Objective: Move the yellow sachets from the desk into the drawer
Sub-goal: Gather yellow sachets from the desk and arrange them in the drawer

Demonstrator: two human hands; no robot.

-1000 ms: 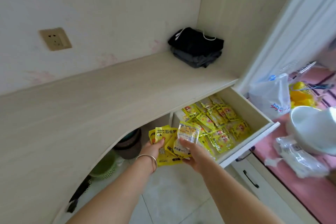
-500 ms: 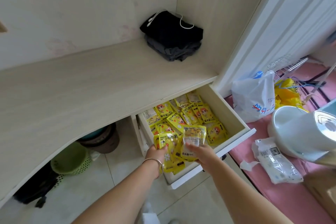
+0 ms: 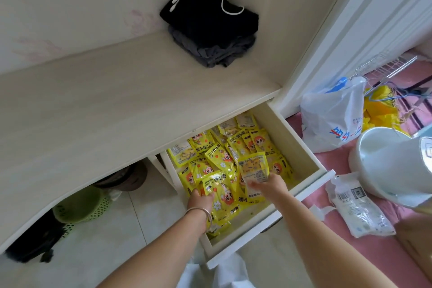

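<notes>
The white drawer under the desk stands pulled out, and several yellow sachets lie piled inside it. My left hand, with a bracelet at the wrist, holds a bunch of yellow sachets low over the drawer's front half. My right hand pinches one sachet with its pale back side up, above the pile. No sachets show on the desk top.
Folded black and grey clothes with a white cable sit in the desk's back corner. A green basket stands under the desk. Right of the drawer, on pink bedding, are a white plastic bag, a white pot and a packet.
Both hands have carried their sachets forward and down from beside the drawer front into the drawer. The view has tilted down and moved closer.
</notes>
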